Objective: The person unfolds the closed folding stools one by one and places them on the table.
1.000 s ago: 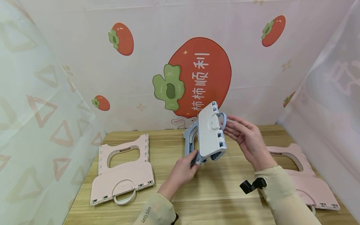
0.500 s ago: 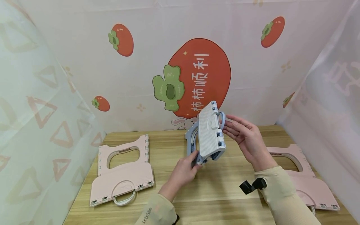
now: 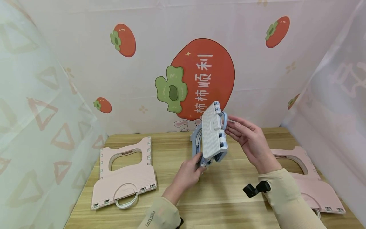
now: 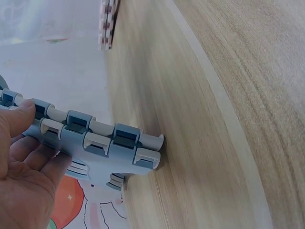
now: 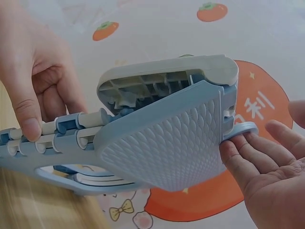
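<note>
Holding blue-and-white folding stool [image 3: 211,136] up above wooden table [image 3: 217,206], partly folded and tilted. Our left hand [image 3: 187,173] pinches its hinged edge [image 4: 101,130] between thumb and fingers. Our right hand [image 3: 253,140]: fingers fairly straight, tips touching handle loop [image 3: 224,119]. Whether stool's lower end touches wood, we cannot tell. Left pink stool [image 3: 124,179] lies flat on table; right pink stool [image 3: 318,192] likewise, partly behind our sleeve [image 3: 288,190]. Fruit-print cloth [image 3: 154,41] behind.
</note>
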Tool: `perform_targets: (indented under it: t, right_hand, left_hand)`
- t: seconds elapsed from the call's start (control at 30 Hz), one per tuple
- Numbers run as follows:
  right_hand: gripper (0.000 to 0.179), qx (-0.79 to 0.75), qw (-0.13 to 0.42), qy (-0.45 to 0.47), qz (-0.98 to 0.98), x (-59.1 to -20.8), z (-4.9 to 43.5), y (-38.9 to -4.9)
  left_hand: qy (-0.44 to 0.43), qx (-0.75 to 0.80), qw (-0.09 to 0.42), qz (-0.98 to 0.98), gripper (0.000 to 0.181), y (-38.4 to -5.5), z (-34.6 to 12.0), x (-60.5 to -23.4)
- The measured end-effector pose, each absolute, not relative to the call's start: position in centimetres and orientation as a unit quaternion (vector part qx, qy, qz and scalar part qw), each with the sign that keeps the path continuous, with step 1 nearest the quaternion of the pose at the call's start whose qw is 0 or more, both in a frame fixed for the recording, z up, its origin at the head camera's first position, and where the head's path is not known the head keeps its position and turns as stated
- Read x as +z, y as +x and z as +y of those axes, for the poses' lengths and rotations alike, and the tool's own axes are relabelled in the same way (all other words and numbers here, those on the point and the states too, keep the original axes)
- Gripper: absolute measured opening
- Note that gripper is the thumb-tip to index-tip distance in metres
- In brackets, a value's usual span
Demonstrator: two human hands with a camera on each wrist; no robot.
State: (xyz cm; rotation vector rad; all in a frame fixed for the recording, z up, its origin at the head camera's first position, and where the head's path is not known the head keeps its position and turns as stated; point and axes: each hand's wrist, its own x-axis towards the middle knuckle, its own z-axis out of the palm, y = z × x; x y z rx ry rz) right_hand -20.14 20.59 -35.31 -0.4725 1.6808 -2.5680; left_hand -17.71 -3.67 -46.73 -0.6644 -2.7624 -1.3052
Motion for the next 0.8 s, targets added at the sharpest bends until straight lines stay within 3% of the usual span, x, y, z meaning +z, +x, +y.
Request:
perform_targets:
  t: [0.8]
  right_hand:
    - [0.044, -0.772, 0.031, -0.203, 0.602, -34.65, 19.59, -19.47]
  left_hand:
    - [-0.190, -0.456, -0.011, -0.870, 0.054, -17.23, -3.29, -46.43]
